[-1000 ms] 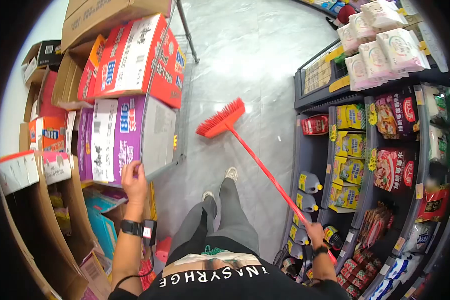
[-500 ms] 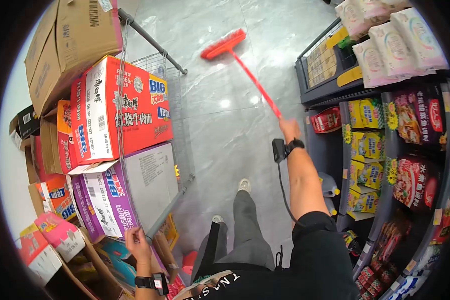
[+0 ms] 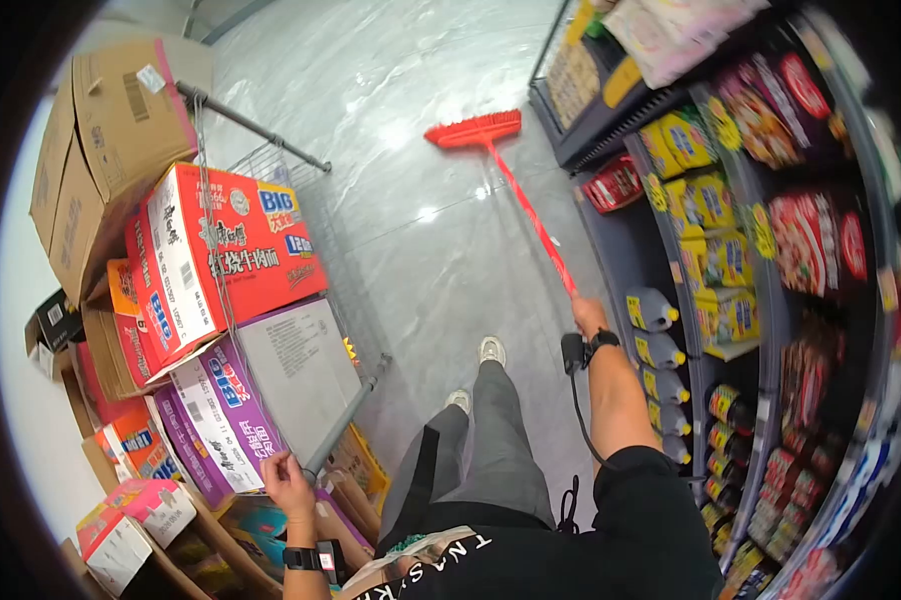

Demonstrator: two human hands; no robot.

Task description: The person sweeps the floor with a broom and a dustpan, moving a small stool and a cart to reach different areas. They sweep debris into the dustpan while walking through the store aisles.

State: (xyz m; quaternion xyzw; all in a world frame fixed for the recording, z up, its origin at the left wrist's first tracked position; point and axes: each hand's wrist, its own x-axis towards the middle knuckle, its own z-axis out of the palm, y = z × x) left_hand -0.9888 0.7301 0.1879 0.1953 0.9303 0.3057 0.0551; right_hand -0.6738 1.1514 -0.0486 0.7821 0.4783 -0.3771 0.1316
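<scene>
My right hand (image 3: pixel 590 315) is closed around the end of the broom's red-and-white handle (image 3: pixel 531 212). At the handle's far end, the red broom head (image 3: pixel 474 130) lies on the floor with its bristles facing away from me. My left hand (image 3: pixel 289 484) holds nothing, its fingers loosely bent and partly apart. It hovers right beside the end of a grey metal rail (image 3: pixel 349 415), close to a purple noodle carton (image 3: pixel 221 415).
A red noodle carton (image 3: pixel 236 255) and a brown carton (image 3: pixel 121 150) are stacked in the wire cart at left. Shelves at right hold grey bottles (image 3: pixel 654 309) and yellow packets (image 3: pixel 701 203). Glossy grey tiles (image 3: pixel 421 260) run between.
The view has turned and shifted, showing more of the right-hand shelves. The broom has come nearer the right shelf, its head now more level across. My left hand stays by the rail end.
</scene>
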